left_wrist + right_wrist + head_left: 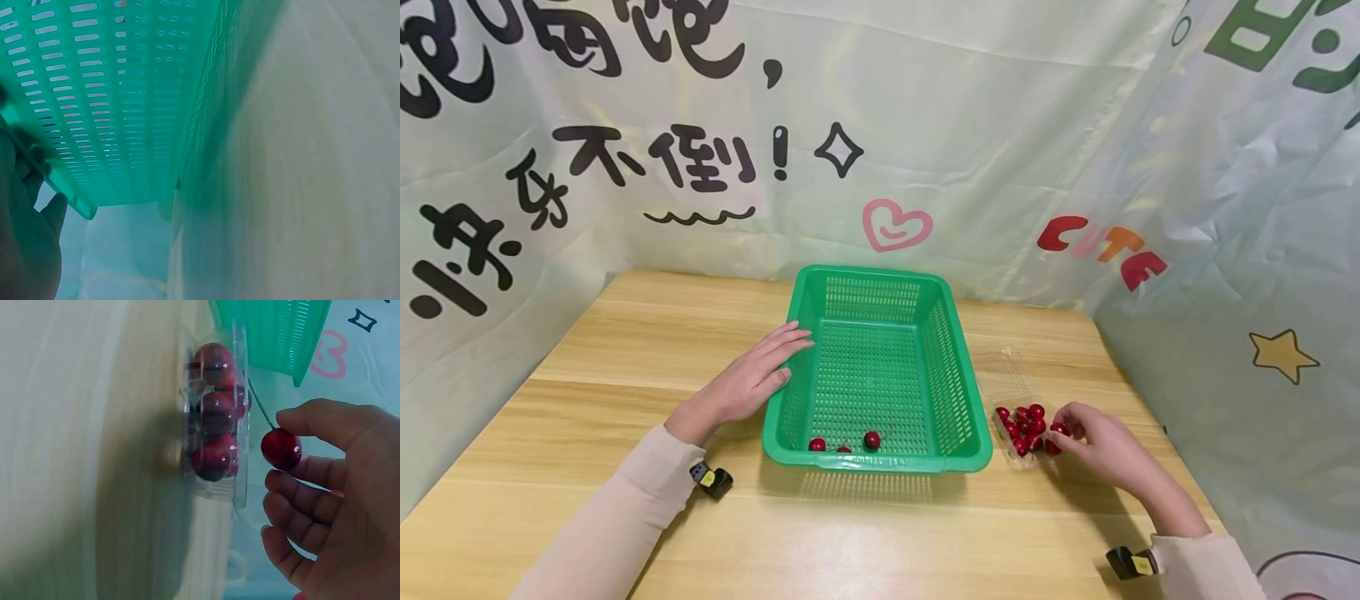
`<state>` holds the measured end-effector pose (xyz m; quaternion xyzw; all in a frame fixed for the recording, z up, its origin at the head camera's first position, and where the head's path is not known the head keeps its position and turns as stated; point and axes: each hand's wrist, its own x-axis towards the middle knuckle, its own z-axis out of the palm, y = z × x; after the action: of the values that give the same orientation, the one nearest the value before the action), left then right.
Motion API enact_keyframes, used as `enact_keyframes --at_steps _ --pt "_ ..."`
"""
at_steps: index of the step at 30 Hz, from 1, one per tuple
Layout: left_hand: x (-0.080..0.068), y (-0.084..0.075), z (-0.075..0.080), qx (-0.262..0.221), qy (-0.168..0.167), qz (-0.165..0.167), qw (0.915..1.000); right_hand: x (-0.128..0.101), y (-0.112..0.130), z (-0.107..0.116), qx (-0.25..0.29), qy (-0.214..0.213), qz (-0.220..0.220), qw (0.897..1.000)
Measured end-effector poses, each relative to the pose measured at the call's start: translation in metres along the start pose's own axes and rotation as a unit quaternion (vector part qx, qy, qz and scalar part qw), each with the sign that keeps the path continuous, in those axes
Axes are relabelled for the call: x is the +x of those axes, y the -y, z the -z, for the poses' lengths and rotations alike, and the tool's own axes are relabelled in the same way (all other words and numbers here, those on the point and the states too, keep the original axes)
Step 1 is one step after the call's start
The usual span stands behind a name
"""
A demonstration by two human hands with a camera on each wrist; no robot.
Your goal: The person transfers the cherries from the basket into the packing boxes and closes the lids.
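Note:
A green slotted basket (947, 367) stands mid-table with three red cherries (872, 439) at its near end. My left hand (778, 354) lies with straight fingers against the basket's left rim; the left wrist view shows the basket wall (112, 94) close up and part of that hand (25, 244). To the right of the basket, a clear plastic tray (1011, 375) holds several cherries (1022, 425). My right hand (1067, 431) is at the tray's right side. In the right wrist view the right hand (282, 476) pinches one cherry (281, 448) between thumb and fingers beside the clear tray (240, 412).
The wooden table (625, 350) is enclosed by printed fabric walls (1000, 125) at the back, left and right. The tray sits close to the right-hand wall. Bare wood lies left of and in front of the basket.

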<state>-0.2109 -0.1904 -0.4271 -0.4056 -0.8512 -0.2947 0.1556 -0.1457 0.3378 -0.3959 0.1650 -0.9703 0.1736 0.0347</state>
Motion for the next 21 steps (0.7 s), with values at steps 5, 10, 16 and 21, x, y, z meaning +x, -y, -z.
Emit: enact_keyframes --at_steps 5,10,16,21 --pt "0.000 0.000 0.001 0.001 0.000 0.000 1.0000 -0.001 -0.004 -0.001 -0.010 0.004 0.008 1.000" --pt "0.000 -0.001 0.002 -0.001 0.003 0.001 1.0000 0.001 0.000 0.002 0.002 0.000 0.000 1.000" --pt "0.000 -0.001 0.002 0.000 0.004 0.002 1.0000 0.011 0.009 0.008 -0.003 -0.031 0.017 0.999" --pt "0.000 0.000 0.001 0.000 0.003 -0.001 1.0000 0.018 0.019 0.012 -0.009 -0.040 0.037 0.998"
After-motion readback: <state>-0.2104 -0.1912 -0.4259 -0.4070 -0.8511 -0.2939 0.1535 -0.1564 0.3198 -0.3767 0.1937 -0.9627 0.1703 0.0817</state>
